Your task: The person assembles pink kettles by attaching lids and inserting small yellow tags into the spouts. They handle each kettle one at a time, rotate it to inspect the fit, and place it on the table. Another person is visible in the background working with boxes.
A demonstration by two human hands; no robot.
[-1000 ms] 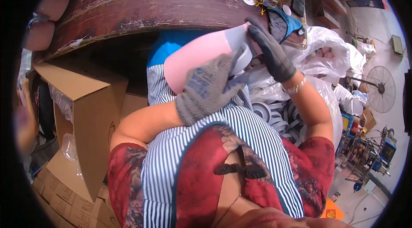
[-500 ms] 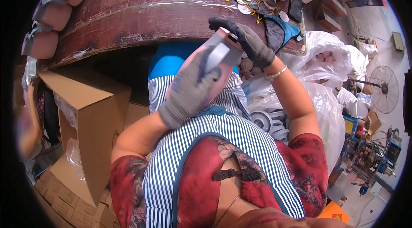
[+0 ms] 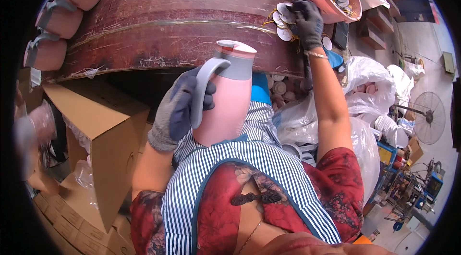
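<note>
In the head view, your left grip (image 3: 175, 107) is wrapped around the handle (image 3: 199, 97) of the jug (image 3: 226, 103), on your side of the worktop (image 3: 168, 0). Over the worktop, your right grip (image 3: 309, 22) reaches the discs (image 3: 284, 34), partly curled; whether it holds one, I cannot tell.

Smooth plastic pitcher (image 3: 227, 103), scratched glossy wooden table (image 3: 158, 5).

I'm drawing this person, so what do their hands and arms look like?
The left hand and right hand wear grey gloves, darker over the fingers. A pale bracelet circles the right wrist. The sleeves are short and red, with dark flowery patterns.
</note>
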